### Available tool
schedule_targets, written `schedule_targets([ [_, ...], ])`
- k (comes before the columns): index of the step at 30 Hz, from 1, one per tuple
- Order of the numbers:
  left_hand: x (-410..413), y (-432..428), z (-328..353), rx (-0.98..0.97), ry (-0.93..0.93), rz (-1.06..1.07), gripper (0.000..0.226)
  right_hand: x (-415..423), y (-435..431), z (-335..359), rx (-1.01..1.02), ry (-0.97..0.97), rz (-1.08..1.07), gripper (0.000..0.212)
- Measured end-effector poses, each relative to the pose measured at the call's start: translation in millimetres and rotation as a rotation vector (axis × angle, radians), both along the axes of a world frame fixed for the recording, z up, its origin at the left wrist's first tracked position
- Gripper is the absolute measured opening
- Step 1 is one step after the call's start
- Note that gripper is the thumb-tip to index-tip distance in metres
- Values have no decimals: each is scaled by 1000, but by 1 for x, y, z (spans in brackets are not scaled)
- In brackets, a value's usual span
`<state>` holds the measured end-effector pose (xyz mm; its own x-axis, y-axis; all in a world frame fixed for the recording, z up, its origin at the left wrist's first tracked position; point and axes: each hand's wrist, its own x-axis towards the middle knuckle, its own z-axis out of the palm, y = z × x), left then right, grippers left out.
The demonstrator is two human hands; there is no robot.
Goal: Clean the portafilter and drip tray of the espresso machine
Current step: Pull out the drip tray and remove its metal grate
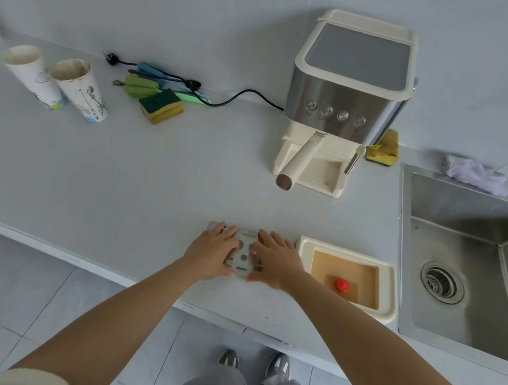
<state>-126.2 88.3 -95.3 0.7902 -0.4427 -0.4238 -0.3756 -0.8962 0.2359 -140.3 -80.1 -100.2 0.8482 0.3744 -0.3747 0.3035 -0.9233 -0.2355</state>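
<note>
A grey metal drip-tray grate (pixel 242 255) lies flat on the counter near its front edge. My left hand (pixel 212 251) lies on the grate's left part and my right hand (pixel 276 260) on its right part, fingers straight, thumbs at its near edge. Just right of them sits the cream drip tray (pixel 306 247), holding brownish liquid and a red float (pixel 342 284). The espresso machine (pixel 345 101) stands at the back with the cream-handled portafilter (pixel 298 162) locked in, handle pointing toward me.
A steel sink (pixel 467 278) with a drain is at the right, a lilac cloth (pixel 474 174) on its back rim. Two stained paper cups (pixel 57 82), a green-yellow sponge (pixel 160 105), brushes and the power cord lie at the back left. Another sponge (pixel 384 148) sits behind the machine.
</note>
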Motion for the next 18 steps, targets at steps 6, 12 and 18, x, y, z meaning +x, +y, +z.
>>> schedule_targets([
  [6, 1, -1, -9, -37, -25, -16, 51, -2, 1, -8, -30, 27, -28, 73],
  [12, 0, 0, -7, -93, -44, 14, 51, -2, 1, -9, -41, 29, -31, 78],
  [18, -6, -14, -4, -155, -12, 100, 70, -16, -9, -2, 102, -53, -150, 75],
])
